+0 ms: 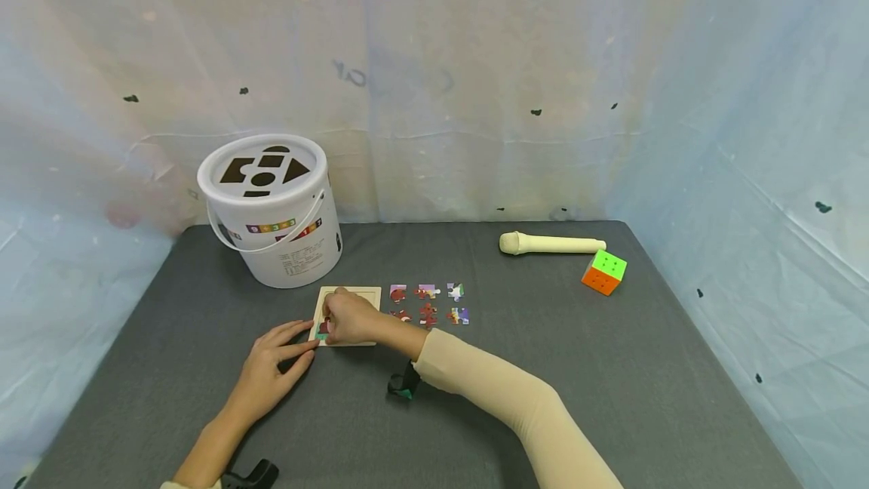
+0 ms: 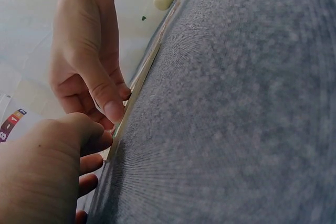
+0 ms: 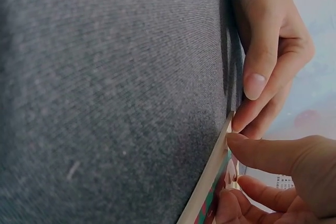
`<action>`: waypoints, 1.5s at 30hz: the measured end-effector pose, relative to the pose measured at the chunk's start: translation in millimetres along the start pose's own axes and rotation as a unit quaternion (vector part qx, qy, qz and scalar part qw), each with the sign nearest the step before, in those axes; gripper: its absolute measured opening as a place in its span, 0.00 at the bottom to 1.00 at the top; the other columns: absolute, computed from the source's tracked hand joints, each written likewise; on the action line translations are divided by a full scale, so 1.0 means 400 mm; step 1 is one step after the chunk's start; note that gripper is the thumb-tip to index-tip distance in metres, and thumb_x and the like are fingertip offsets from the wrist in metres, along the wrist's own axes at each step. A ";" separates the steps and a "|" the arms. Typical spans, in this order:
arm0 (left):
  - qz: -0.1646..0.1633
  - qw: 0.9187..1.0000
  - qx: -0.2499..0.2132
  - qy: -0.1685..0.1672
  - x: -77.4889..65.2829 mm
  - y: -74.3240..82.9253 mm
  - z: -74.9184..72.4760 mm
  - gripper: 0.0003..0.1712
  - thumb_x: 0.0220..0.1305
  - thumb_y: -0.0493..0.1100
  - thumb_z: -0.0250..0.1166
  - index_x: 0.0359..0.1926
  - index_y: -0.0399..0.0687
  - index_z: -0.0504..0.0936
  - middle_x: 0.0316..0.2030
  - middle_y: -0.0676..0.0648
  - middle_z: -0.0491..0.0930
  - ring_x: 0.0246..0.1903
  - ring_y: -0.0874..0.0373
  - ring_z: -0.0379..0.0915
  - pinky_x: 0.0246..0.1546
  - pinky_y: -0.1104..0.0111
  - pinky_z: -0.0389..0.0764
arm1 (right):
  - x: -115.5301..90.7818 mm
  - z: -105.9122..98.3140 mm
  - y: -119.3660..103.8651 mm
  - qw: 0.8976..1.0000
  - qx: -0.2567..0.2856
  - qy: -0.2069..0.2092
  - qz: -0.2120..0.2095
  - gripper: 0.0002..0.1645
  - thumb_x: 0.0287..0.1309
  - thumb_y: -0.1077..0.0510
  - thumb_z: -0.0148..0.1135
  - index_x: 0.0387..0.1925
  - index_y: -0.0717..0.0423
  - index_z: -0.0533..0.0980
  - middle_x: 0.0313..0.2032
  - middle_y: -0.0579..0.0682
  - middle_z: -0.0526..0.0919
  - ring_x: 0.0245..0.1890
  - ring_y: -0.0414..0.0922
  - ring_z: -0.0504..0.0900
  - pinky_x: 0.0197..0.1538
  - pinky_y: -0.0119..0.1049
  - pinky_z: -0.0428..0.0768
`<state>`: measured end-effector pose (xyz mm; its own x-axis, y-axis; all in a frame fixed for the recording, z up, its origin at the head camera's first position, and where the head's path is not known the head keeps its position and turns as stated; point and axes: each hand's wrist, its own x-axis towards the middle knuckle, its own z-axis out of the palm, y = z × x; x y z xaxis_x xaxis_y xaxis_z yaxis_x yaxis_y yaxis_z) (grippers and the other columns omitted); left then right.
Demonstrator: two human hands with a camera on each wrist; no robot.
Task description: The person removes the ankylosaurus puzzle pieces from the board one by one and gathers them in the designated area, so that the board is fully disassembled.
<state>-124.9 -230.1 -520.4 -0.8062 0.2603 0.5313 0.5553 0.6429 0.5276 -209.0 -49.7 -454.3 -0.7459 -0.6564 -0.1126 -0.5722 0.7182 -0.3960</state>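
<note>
A wooden puzzle board (image 1: 366,293) lies flat on the grey table, with green and dark red pieces (image 1: 323,328) at its lower left. My right hand (image 1: 353,317) reaches over the board, its fingers curled at a puzzle piece (image 3: 230,172) near the left edge; the fingertips partly cover the piece. My left hand (image 1: 271,370) rests beside the board, its fairly straight fingers touching the left rim. In the left wrist view the right hand (image 2: 86,51) and left hand (image 2: 44,161) meet at the board's edge. Several loose puzzle pieces (image 1: 428,313) lie right of the board in two rows.
A white bucket (image 1: 299,262) with a shape-hole lid stands behind the board at left. At the back right are a cream microphone-shaped object (image 1: 557,244) and a green and orange puzzle cube (image 1: 603,272). Pale sheeting (image 1: 475,81) encloses the table's back and sides.
</note>
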 end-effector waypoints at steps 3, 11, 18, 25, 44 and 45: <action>0.001 1.000 0.001 -0.001 0.001 -0.001 0.000 0.13 0.52 0.30 0.74 0.42 0.40 0.91 0.54 0.38 0.82 0.56 0.39 0.72 0.52 0.35 0.64 | 0.000 -0.002 0.000 1.000 -0.002 -0.002 0.000 0.21 0.49 0.53 0.80 0.41 0.54 0.79 0.35 0.43 0.76 0.33 0.35 0.72 0.34 0.24 0.70; 0.003 1.000 0.002 -0.002 0.001 -0.008 0.003 0.13 0.52 0.30 0.74 0.41 0.41 0.91 0.54 0.39 0.82 0.56 0.39 0.72 0.53 0.35 0.64 | -0.001 -0.008 -0.002 1.000 0.002 -0.008 0.001 0.21 0.50 0.54 0.79 0.41 0.54 0.77 0.35 0.43 0.75 0.33 0.36 0.72 0.34 0.25 0.70; 0.005 1.000 -0.003 -0.001 0.002 -0.006 0.001 0.13 0.53 0.30 0.74 0.41 0.41 0.91 0.54 0.38 0.82 0.56 0.40 0.73 0.53 0.37 0.65 | 0.003 -0.007 -0.001 1.000 0.003 -0.008 -0.003 0.22 0.50 0.54 0.79 0.42 0.54 0.76 0.34 0.42 0.76 0.33 0.35 0.72 0.34 0.25 0.70; 0.002 1.000 -0.004 -0.003 0.004 -0.009 0.000 0.12 0.53 0.30 0.74 0.40 0.41 0.91 0.54 0.39 0.82 0.55 0.40 0.73 0.53 0.37 0.65 | 0.004 -0.002 0.001 1.000 0.005 -0.006 -0.013 0.23 0.52 0.55 0.78 0.48 0.55 0.79 0.39 0.43 0.80 0.36 0.36 0.76 0.37 0.24 0.73; 0.010 1.000 -0.011 0.005 0.001 -0.004 0.000 0.13 0.51 0.28 0.74 0.40 0.40 0.91 0.53 0.38 0.83 0.55 0.39 0.74 0.54 0.37 0.65 | -0.008 0.002 -0.019 1.000 -0.005 -0.005 -0.002 0.18 0.49 0.58 0.80 0.41 0.55 0.82 0.37 0.45 0.78 0.34 0.36 0.72 0.36 0.25 0.71; 0.009 1.000 -0.011 0.005 0.001 -0.004 0.000 0.13 0.51 0.28 0.74 0.40 0.40 0.91 0.53 0.38 0.83 0.55 0.39 0.74 0.53 0.37 0.65 | -0.007 0.002 -0.018 1.000 -0.002 -0.002 -0.002 0.17 0.49 0.58 0.79 0.40 0.55 0.82 0.36 0.45 0.78 0.33 0.36 0.72 0.35 0.25 0.71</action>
<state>-126.0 -231.1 -520.9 -0.7934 0.2646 0.5482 0.5750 0.6213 0.5323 -202.4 -53.3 -451.8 -0.7421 -0.6604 -0.1148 -0.5770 0.7165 -0.3919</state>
